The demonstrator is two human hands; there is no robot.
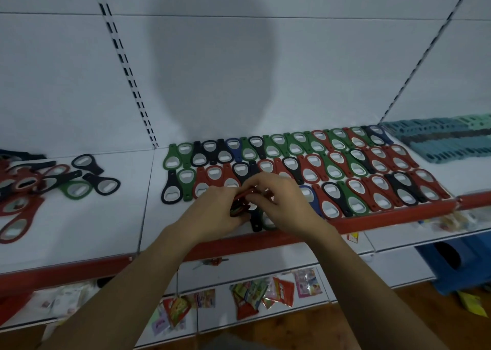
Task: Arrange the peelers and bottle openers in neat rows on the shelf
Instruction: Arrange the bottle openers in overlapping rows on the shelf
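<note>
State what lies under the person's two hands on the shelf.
The left hand and right hand hold a bunch of bottle openers, red ones showing. A black opener pokes out below. Whatever lies beneath the palms is covered.

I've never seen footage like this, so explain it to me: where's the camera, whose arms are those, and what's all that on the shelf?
No machine here: this is one picture from a wide-angle camera worn on a person's head, looking forward and down, so the two bare arms are the wearer's own. They stand at a white shop shelf with a red front edge. Across its middle lie rows of bottle openers, red, green, black and blue. To the left lies a loose pile of openers, not yet sorted. At the far right sit teal items, perhaps the peelers; they are too blurred to tell. The left hand grips a small bunch of openers, and the right hand pinches the top of that bunch. The shelf below holds small packets.
</note>
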